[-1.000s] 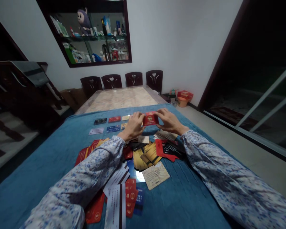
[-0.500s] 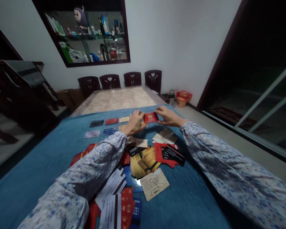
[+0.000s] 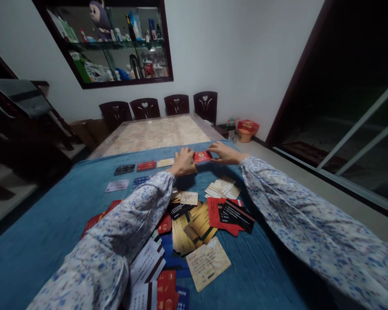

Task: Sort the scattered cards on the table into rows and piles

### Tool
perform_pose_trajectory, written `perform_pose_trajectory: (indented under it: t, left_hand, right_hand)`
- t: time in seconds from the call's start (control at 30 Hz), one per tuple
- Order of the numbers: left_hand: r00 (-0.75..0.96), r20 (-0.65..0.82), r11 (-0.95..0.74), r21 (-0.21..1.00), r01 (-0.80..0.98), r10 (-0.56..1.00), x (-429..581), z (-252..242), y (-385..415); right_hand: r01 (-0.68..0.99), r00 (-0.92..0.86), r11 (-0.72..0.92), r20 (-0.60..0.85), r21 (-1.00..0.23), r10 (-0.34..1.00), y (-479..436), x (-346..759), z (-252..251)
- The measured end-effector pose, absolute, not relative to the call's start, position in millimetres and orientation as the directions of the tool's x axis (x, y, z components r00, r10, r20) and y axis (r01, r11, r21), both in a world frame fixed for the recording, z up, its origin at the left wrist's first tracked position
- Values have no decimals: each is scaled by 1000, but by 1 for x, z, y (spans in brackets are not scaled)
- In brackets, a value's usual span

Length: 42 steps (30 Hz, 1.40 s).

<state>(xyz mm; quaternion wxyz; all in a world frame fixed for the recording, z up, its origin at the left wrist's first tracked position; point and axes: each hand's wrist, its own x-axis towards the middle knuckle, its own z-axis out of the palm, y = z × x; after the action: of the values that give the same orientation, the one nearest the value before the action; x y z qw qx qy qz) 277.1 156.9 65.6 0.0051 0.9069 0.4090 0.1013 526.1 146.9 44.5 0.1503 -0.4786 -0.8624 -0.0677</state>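
A red card (image 3: 202,156) with a pale emblem spans the gap between my two hands, low at the far part of the blue cloth. My left hand (image 3: 183,162) grips its left edge, fingers curled, and covers part of the cards behind. On its right edge, the thumb and fingers of my right hand (image 3: 225,153) pinch it. Left of my hands lie a cream card (image 3: 165,162), another red card (image 3: 146,165) and a black card (image 3: 124,169) in a row. Nearer sit a blue card (image 3: 141,181) and a silver card (image 3: 117,185).
Closer to me are overlapping gold cards (image 3: 198,226), red-and-black cards (image 3: 231,214), beige cards (image 3: 224,187) and white striped cards (image 3: 148,260). A large cream card (image 3: 208,263) lies beside them. The blue cloth (image 3: 265,267) covers the near table; chairs (image 3: 205,107) stand behind.
Both hands have lowered the red card slightly toward the cloth. The camera view has shifted a little, and the card piles look unchanged.
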Motion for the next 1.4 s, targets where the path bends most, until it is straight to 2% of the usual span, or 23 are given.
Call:
perform_pose_trajectory:
  t: [0.73, 0.97, 1.23, 1.4]
  left_hand:
    - [627, 88, -632, 48, 773, 774, 310, 45, 216]
    - [629, 52, -631, 46, 774, 775, 314, 39, 224]
    - [625, 27, -625, 49, 779, 781, 317, 36, 234]
    - [620, 1, -620, 28, 784, 784, 319, 38, 235]
  right_hand:
    - [883, -429, 457, 205, -111, 880, 210, 540, 19]
    - [926, -355, 368, 137, -82, 925, 214, 532, 18]
    - [933, -349, 358, 145, -41, 926, 219, 530, 15]
    - [929, -355, 366, 147, -56, 923, 219, 529, 14]
